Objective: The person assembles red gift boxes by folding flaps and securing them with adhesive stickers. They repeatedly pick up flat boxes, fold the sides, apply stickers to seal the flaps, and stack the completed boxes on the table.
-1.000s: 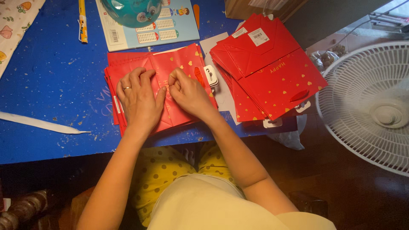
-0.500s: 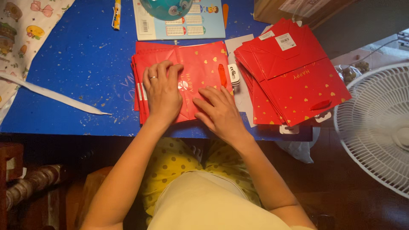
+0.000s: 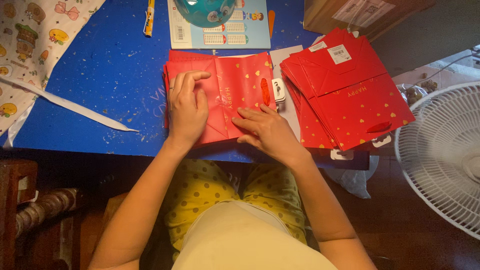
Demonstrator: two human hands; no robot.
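Pressing a flat red gift bag (image 3: 235, 95) onto the blue table (image 3: 110, 75)

Left hand (image 3: 186, 110) and right hand (image 3: 265, 131) lie flat, gripping nothing; stacked bags (image 3: 350, 100) crowd the bag's right, bare tabletop lies left.

I see a blue tabletop (image 3: 100, 75), speckled with pale scuffs. A flat red paper bag (image 3: 240, 85) lies on it directly under both my hands (image 3: 187, 107). Just right of my right hand (image 3: 267, 132) sits a fanned stack of red bags (image 3: 350, 95), overhanging the near edge. Beyond the hands lie a printed card (image 3: 240, 32) with a teal bowl (image 3: 205, 10) on it, and a yellow pen (image 3: 148, 17). Left of my left hand run a white ribbon (image 3: 70, 105) and a patterned cloth (image 3: 30, 40). A cardboard box (image 3: 350, 12) sits beyond the stack.
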